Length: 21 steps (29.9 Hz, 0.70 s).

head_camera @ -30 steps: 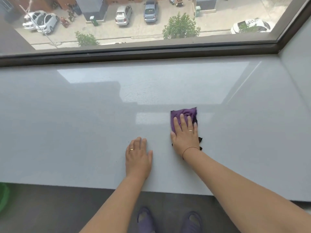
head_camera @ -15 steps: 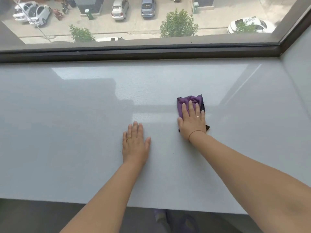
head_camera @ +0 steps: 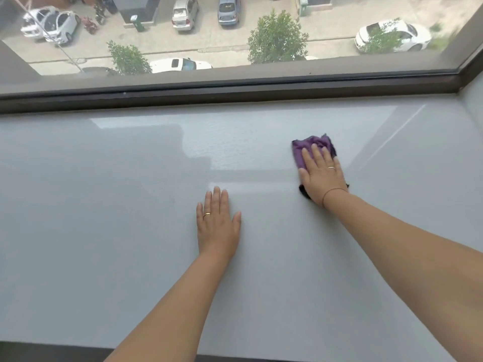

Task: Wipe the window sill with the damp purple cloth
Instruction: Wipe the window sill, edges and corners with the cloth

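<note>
A wide, glossy light-grey window sill (head_camera: 104, 205) fills most of the view. The purple cloth (head_camera: 308, 146), with a dark edge showing, lies bunched on the sill right of centre. My right hand (head_camera: 322, 176) presses flat on top of it, fingers pointing toward the window, covering most of the cloth. My left hand (head_camera: 218, 226) rests palm down on the bare sill to the left and nearer to me, fingers together, holding nothing.
A dark window frame (head_camera: 235, 92) runs along the far edge of the sill, with glass above it looking down on a street. A grey side wall (head_camera: 474, 100) closes the sill on the right. The sill's near edge (head_camera: 65, 346) drops to a dark floor.
My right hand has pushed the cloth away from me toward the window and slightly right. My left hand has stayed planted on the sill while my head has leaned forward.
</note>
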Each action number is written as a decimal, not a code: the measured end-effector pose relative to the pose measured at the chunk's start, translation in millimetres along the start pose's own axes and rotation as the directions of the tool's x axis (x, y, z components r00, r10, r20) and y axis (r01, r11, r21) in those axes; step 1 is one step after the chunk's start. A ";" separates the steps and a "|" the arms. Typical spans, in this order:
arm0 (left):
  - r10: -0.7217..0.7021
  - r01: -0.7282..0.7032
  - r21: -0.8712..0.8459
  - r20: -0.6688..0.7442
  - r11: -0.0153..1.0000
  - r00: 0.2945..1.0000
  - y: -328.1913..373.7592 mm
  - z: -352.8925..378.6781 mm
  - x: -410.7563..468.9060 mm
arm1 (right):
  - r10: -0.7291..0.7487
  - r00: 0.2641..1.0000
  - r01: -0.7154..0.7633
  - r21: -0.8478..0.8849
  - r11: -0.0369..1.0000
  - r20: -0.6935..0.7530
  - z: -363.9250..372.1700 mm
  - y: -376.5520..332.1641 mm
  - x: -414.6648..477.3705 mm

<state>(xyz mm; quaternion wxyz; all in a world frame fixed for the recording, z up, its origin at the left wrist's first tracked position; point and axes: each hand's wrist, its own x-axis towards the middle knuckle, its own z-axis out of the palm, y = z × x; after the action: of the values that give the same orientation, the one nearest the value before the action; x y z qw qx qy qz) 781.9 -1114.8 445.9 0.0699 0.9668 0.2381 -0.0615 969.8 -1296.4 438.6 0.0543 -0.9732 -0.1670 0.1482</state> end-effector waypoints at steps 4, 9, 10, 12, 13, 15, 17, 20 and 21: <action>0.016 -0.016 -0.014 0.002 1.000 1.000 1.6 -2.5 16.9 | 0.186 0.982 -0.184 0.048 0.982 -0.038 5.0 -37.1 3.3; 0.033 -0.033 0.001 -0.004 0.999 0.999 8.1 -3.9 33.9 | -0.341 0.937 0.341 0.008 0.940 0.071 27.3 -113.5 -16.4; 0.041 -0.041 0.005 0.003 0.999 0.999 8.6 -4.0 36.9 | -0.387 0.918 0.389 0.000 0.921 0.086 25.3 -110.5 -12.6; 0.063 -0.063 0.016 0.021 0.998 0.998 8.3 -4.3 42.1 | -0.393 0.917 0.395 -0.021 0.918 0.074 16.8 -89.8 1.4; 0.075 -0.075 0.019 0.027 0.997 0.997 7.9 -4.4 45.0 | -0.343 0.938 0.345 -0.023 0.938 0.054 10.7 -75.5 10.9; 0.098 -0.098 0.018 0.036 0.995 0.995 6.5 -4.1 52.0 | -0.182 0.983 0.183 -0.024 0.983 0.030 -2.7 -45.1 30.3; 0.119 -0.120 0.022 0.050 0.993 0.992 4.0 -2.7 58.5 | -0.027 0.999 0.027 -0.018 0.999 0.021 -11.8 -23.3 43.4; 0.135 -0.137 0.012 0.071 0.991 0.988 0.4 1.1 64.7 | 0.159 0.987 -0.159 0.024 0.987 0.001 -12.0 -28.8 52.4; 0.136 -0.136 -0.002 0.071 0.991 0.988 -0.1 2.2 65.9 | 0.160 0.987 -0.160 0.025 0.987 -0.004 -9.7 -41.2 52.1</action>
<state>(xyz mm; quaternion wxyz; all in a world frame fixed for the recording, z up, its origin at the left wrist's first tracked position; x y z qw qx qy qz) 839.6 -1085.3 433.7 0.0810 0.9780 0.1689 -0.0913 1006.9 -1240.5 440.1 0.0547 -0.9832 -0.0863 0.1514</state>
